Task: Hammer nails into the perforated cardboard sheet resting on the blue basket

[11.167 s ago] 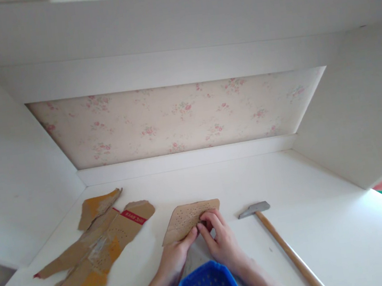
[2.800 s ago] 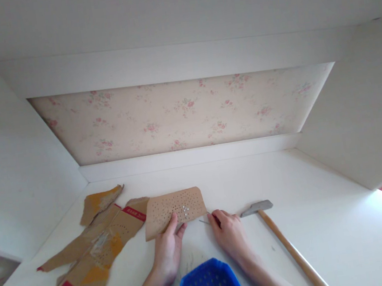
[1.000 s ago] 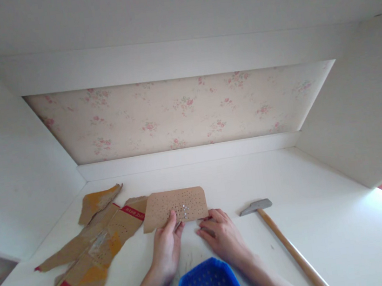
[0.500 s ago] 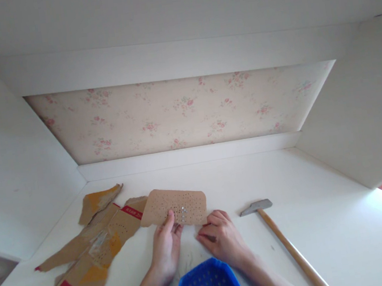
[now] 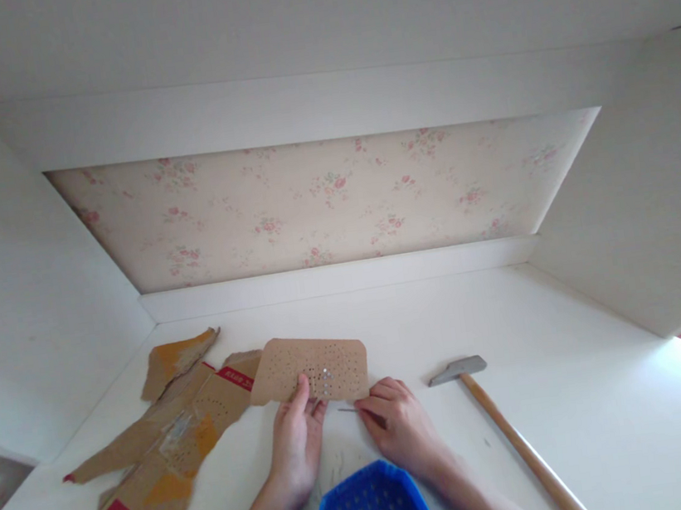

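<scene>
In the head view, the left hand (image 5: pixel 296 445) is reaching up from below, its thumb lying flat on the card (image 5: pixel 309 372) and its fingers curling underneath, closing on the lower edge. The right hand (image 5: pixel 400 423) is resting low beside the card's lower right corner, knuckles up and fingers bent; its thumb and forefinger are pinching a thin grey rod (image 5: pixel 347 410), which is pointing left, just below the card. Whether the right fingers are touching the card is hard to tell.

Half a second ago the right hand was hiding the rod; now it is showing. A second ago the card was lying level; now it is slanting down to the right. Pale spots are showing among its many small holes, and its left end is overlapping the scraps (image 5: pixel 171 445). The scraps and the hammer (image 5: pixel 519 439) are staying in place on the table (image 5: pixel 580 357).

The blue basket (image 5: pixel 378 469) is standing between the forearms, showing a perforated inside; the picture's bottom edge is cutting it off, so its full contents cannot be told.
</scene>
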The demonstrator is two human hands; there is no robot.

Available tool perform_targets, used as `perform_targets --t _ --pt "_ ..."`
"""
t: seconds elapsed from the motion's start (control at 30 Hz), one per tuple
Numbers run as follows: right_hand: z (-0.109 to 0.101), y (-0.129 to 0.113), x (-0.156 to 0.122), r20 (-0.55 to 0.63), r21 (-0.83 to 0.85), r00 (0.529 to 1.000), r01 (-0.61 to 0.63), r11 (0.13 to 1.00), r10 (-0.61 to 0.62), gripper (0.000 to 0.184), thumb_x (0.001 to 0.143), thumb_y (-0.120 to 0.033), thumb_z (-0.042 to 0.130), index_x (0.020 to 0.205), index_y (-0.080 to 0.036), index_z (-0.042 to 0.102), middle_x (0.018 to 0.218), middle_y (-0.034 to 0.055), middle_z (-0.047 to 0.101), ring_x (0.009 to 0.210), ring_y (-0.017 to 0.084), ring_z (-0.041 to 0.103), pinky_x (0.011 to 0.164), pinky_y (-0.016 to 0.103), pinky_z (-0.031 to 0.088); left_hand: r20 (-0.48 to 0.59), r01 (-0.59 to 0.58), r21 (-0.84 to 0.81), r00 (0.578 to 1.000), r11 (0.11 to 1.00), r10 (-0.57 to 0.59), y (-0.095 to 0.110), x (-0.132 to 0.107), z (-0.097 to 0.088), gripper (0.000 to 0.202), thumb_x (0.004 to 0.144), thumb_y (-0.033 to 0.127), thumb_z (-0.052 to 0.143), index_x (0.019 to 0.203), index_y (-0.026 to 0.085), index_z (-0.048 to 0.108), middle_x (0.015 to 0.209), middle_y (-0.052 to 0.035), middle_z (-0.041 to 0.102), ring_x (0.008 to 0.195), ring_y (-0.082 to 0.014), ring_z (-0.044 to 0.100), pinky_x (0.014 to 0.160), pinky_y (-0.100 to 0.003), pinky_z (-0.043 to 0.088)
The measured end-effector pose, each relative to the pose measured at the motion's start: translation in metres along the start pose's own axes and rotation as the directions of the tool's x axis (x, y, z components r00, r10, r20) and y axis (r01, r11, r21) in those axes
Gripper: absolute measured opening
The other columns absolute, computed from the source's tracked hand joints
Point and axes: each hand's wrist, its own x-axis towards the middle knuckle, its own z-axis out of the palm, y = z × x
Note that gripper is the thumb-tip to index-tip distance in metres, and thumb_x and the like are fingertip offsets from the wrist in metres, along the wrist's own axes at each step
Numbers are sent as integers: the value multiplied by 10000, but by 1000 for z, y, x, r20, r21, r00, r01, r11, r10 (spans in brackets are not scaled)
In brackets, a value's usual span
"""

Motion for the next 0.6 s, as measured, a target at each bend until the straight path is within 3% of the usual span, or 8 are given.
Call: perform_targets --t 0.17,0.37,0.5,0.6 --pt "3 4 1 -38 3 999 -30 1000 30 215 878 -96 591 856 -232 757 853 44 713 883 222 593 809 333 464 -18 5 8 1000 1000 -4 1 1 0 354 848 248 709 1190 188 642 1113 -109 710 928 -164 685 759 -252 553" --pt "-2 4 2 -82 -11 993 -81 997 80 200 851 -116 637 978 -237 733 1144 71 694 1086 278 557 924 405 446 -17 -15 5 1000 1000 15 0 0 1 375 842 249 718 1204 195 637 1126 -111 705 939 -165 684 748 -245 552" --pt "0 6 4 -55 -2 995 -77 997 77 141 879 -137 636 919 -250 713 991 11 755 960 241 614 899 383 456 -17 -17 2 1000 1000 18 1 -2 2 355 852 236 704 1197 188 639 1108 -114 712 936 -165 686 763 -253 554" --pt "3 10 3 -53 0 996 -76 997 76 143 882 -111 625 849 -228 699 911 13 756 905 226 631 875 360 461 -14 -13 5 1000 1000 13 2 -2 3 341 867 232 683 1203 199 633 1113 -105 713 952 -168 685 775 -259 557"
